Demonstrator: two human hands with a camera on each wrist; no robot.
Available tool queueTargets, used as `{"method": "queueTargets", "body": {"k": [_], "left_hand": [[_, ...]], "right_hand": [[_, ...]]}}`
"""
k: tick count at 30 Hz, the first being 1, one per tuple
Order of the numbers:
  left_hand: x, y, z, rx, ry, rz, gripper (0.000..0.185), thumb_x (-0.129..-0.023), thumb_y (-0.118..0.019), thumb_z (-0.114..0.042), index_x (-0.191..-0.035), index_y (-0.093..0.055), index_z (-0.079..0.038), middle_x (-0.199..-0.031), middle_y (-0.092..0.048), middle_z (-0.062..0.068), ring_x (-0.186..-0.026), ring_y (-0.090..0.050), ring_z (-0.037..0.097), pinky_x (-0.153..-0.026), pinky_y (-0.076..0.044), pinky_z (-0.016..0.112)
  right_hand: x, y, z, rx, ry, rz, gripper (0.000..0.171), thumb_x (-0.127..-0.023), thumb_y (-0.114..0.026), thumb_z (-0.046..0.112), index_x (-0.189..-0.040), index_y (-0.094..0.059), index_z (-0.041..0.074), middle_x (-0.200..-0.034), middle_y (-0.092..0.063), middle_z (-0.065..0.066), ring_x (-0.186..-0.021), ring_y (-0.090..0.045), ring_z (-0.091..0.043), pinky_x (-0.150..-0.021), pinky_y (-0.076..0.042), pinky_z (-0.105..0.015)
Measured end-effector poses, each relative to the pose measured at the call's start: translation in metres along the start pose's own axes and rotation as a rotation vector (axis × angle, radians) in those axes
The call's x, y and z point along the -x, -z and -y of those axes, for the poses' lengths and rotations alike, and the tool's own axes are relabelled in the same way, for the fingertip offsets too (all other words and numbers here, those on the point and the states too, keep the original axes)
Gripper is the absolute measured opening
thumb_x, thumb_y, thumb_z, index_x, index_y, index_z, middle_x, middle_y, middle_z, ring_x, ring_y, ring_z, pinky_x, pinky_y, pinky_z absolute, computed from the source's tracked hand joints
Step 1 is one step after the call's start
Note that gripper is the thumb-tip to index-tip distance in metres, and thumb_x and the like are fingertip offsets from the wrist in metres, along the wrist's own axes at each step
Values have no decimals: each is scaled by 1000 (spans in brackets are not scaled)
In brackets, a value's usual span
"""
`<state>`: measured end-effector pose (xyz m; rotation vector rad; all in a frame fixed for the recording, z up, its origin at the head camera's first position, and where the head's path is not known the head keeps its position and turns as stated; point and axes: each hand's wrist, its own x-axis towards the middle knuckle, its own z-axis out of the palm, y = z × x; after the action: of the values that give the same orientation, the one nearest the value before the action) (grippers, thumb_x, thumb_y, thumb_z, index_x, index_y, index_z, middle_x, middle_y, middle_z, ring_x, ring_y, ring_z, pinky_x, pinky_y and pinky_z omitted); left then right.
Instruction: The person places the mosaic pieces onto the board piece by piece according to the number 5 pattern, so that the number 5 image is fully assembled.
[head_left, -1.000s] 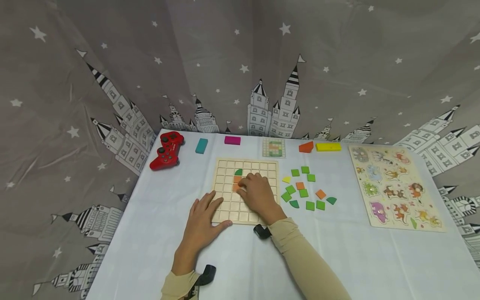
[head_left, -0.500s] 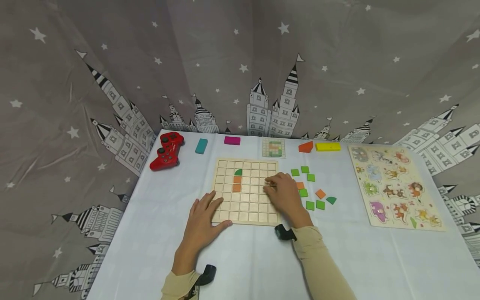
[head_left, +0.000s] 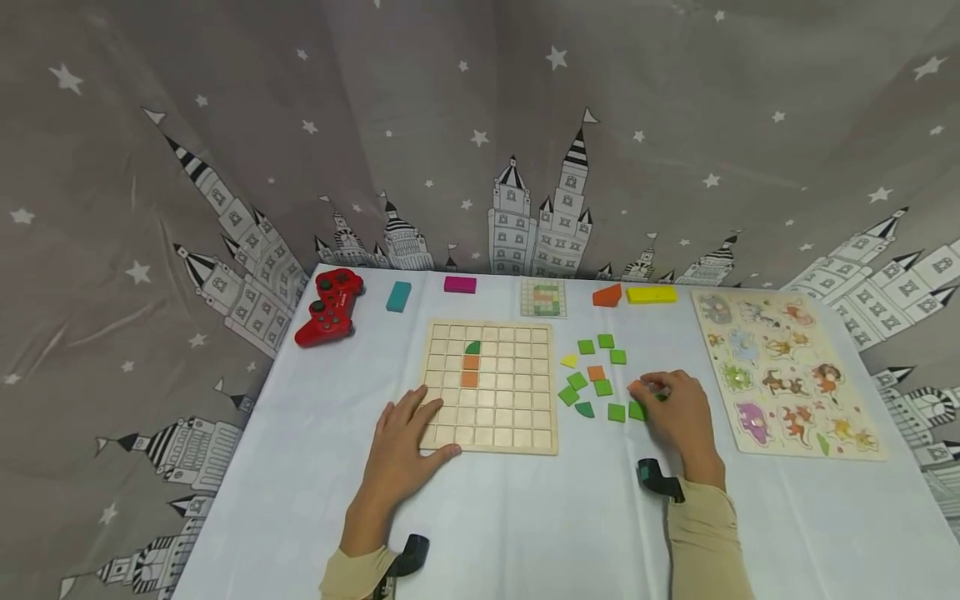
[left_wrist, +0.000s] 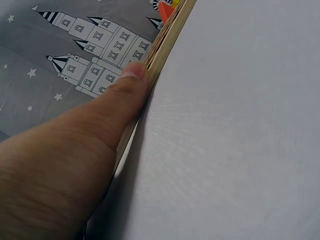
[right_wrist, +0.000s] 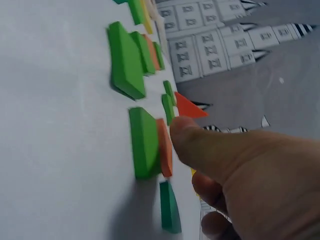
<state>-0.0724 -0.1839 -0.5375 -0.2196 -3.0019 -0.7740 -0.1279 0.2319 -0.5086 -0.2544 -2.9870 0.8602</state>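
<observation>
A wooden grid board [head_left: 517,417] lies mid-table; its edge shows in the left wrist view [left_wrist: 167,40]. On it sit a dark green quarter-circle tile [head_left: 473,347] and two orange square tiles [head_left: 470,371] below it. My left hand [head_left: 405,442] lies flat on the board's near left corner, thumb [left_wrist: 132,75] against the edge. Loose green tiles [head_left: 603,387] are scattered right of the board. My right hand [head_left: 675,408] reaches into them and pinches an orange tile [head_left: 636,386] lying flat beside a green tile [right_wrist: 144,142]; the thumb [right_wrist: 185,132] touches the orange tile [right_wrist: 164,147].
Along the back edge stand a red game controller [head_left: 328,307], teal block [head_left: 398,296], magenta block [head_left: 460,284], pattern card [head_left: 543,297], orange block [head_left: 608,295] and yellow block [head_left: 651,293]. An animal peg puzzle [head_left: 783,375] lies at the right. A grey castle curtain hangs behind.
My right hand left the board's orange tiles and moved right to the loose tiles, taking hold of an orange one. The left hand stayed put.
</observation>
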Motion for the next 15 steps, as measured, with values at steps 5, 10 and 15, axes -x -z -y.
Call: {"method": "queueTargets", "body": {"k": [5,10,15], "left_hand": [[-1,1,1,4,-3,-11,81,-80,-80,-58,-146,-54,-19,-163,-38,10,-153,-31,34,-128,-15,57],[2,1,0,8,8,4,81,-80,-79,-59,-146,-55,-19,-164,-38,10,-154,-31,34,-128,-15,57],[0,-2,-1,6,6,4,81,-80,-79,-59,-146,-54,-20,-164,-37,10,-153,-31,34,-128,-16,57]], "right_hand": [[-9,-5,3,42,55,-16,27,-96,-72,25,-112,-77,4,-105,-69,-18,-95,-58,-35,-84,-48,-49],[-11,-4,6,64,63,-20,36,-97,-70,26,-125,-71,3,-112,-67,-22,-105,-56,-39,-93,-48,-56],[-10,-2,-1,91,65,-5,39,-95,-73,28,-125,-71,3,-116,-65,-25,-104,-53,-40,-88,-46,-56]]}}
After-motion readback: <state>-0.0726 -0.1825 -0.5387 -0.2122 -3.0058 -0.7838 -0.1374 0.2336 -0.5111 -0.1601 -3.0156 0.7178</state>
